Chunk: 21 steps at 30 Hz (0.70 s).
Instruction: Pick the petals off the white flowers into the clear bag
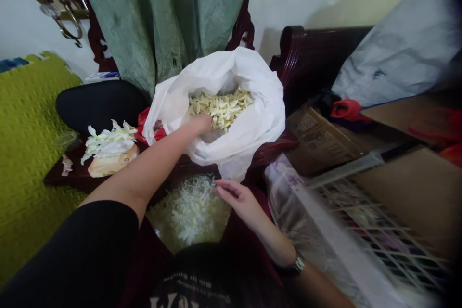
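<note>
My left hand (202, 124) reaches into a white plastic bag (265, 115). The fingers are hidden among the pale yellow-white flower buds or petals (225, 107) inside, so what they hold does not show. My right hand (240, 198) hovers below the bag's front edge, thumb and fingertips drawn close in a pinch. Anything between those fingertips is too small to make out. Just left of it, low by my lap, lies a heap of thin white flower pieces (191, 209).
On the dark wooden seat (77, 175) at left, white flowers (110, 139) rest on a tissue pack (113, 161). Behind is a black cushion (101, 103); a green cloth (176, 9) hangs over the chair back. At right stand a cardboard box (321, 137) and a white wire rack (382, 221).
</note>
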Tool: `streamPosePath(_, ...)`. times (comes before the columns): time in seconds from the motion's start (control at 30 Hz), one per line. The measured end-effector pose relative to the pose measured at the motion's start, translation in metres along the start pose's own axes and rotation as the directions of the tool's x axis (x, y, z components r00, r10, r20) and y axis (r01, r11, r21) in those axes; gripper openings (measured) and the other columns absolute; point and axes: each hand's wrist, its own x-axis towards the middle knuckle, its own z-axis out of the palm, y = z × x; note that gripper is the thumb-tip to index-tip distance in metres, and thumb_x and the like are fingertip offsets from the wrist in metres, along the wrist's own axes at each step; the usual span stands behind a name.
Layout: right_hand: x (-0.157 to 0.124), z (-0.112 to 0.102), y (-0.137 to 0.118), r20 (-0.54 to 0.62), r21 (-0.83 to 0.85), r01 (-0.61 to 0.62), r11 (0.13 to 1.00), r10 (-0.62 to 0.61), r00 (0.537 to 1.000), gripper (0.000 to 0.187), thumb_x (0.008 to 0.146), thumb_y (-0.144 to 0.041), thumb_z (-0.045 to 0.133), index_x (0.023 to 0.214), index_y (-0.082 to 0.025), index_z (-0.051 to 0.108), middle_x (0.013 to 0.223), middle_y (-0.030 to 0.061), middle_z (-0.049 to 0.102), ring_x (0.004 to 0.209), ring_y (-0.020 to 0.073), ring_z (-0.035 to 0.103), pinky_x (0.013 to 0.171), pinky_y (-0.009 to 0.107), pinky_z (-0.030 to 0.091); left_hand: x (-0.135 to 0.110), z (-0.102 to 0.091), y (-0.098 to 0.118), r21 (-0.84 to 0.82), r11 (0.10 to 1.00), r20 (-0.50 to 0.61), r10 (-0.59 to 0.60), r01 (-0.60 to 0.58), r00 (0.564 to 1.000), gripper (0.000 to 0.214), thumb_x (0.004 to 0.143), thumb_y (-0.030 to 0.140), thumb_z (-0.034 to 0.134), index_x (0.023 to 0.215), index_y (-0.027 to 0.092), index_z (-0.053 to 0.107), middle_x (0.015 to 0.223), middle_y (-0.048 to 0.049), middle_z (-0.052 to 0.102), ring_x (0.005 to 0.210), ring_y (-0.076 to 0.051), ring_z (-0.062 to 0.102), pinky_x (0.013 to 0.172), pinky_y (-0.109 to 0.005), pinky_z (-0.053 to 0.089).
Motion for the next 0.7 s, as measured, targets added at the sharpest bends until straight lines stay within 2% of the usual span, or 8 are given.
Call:
streamPosePath(0.2, -0.007, -0.007, 0.004, -0.011, 0.092, -0.051, 0.994, 0.052, 0.999, 0.047, 0.079, -0.057, 0.079, 0.11, -0.022, 0.076, 0.105, 0.01, 0.081, 0.103, 0.0269, 0.075, 0.099, 0.045, 0.054, 0.022, 0.023, 0.002, -0.01, 0.997, 0.029, -0.071, 0.072, 0.997, 0.039, 0.097, 0.037, 0.064, 0.13, 0.016, 0.061, 0.131, -0.0121, 0.063, 0.112, -0.025, 0.065, 0.094, -0.047, 0.058)
streamPosePath(0.3, -0.008, -0.009, 0.002, -0.025, 0.155, -0.072, 0.985, 0.077, 0.997, 0.044, 0.078, -0.056, 0.081, 0.107, -0.023, 0.077, 0.1, 0.0085, 0.082, 0.099, 0.0248, 0.075, 0.099, 0.043, 0.055, 0.021, 0.023, -0.004, -0.089, 0.993, -0.003, -0.078, 0.077, 0.997, 0.037, 0.097, 0.036, 0.064, 0.128, 0.016, 0.062, 0.129, -0.0123, 0.064, 0.112, -0.025, 0.065, 0.094, -0.046, 0.057)
streamPosePath(0.43, -0.005, -0.008, -0.005, -0.042, 0.222, -0.08, 0.972, 0.092, 0.995, 0.043, 0.075, -0.054, 0.084, 0.103, -0.022, 0.079, 0.093, 0.0076, 0.082, 0.088, 0.0222, 0.075, 0.088, 0.039, 0.058, 0.015, 0.015, -0.012, -0.258, 0.964, -0.084, -0.089, 0.064, 0.993, 0.018, 0.092, 0.024, 0.064, 0.105, 0.013, 0.069, 0.106, -0.0144, 0.071, 0.1, -0.026, 0.066, 0.087, -0.038, 0.053)
streamPosePath(0.5, -0.002, -0.007, -0.011, -0.053, 0.267, -0.051, 0.962, 0.068, 0.996, 0.04, 0.076, -0.051, 0.084, 0.102, -0.022, 0.079, 0.09, 0.007, 0.081, 0.083, 0.0207, 0.074, 0.083, 0.037, 0.059, 0.012, 0.009, -0.016, -0.363, 0.93, -0.119, -0.101, 0.052, 0.988, 0.011, 0.09, 0.022, 0.062, 0.095, 0.015, 0.069, 0.088, -0.0111, 0.071, 0.088, -0.023, 0.066, 0.078, -0.032, 0.05)
streamPosePath(0.6, 0.003, -0.004, -0.025, -0.086, 0.339, 0.038, 0.94, -0.01, 0.996, 0.034, 0.08, -0.047, 0.082, 0.104, -0.023, 0.079, 0.092, 0.0065, 0.081, 0.082, 0.0197, 0.074, 0.082, 0.037, 0.059, 0.006, 0.002, -0.023, -0.529, 0.848, -0.141, -0.124, 0.031, 0.982, 0.011, 0.088, 0.026, 0.06, 0.081, 0.018, 0.064, 0.062, -0.0031, 0.061, 0.065, -0.018, 0.06, 0.065, -0.028, 0.046)
streamPosePath(0.7, 0.009, 0.001, -0.044, -0.114, 0.433, 0.123, 0.893, -0.081, 0.99, 0.03, 0.081, -0.042, 0.081, 0.106, -0.024, 0.078, 0.1, 0.0068, 0.081, 0.09, 0.0216, 0.075, 0.087, 0.039, 0.059, 0.001, -0.006, -0.029, -0.679, 0.734, -0.149, -0.148, 0.008, 0.978, 0.019, 0.087, 0.029, 0.06, 0.071, 0.02, 0.056, 0.053, 0.0008, 0.051, 0.052, -0.015, 0.052, 0.058, -0.027, 0.044)
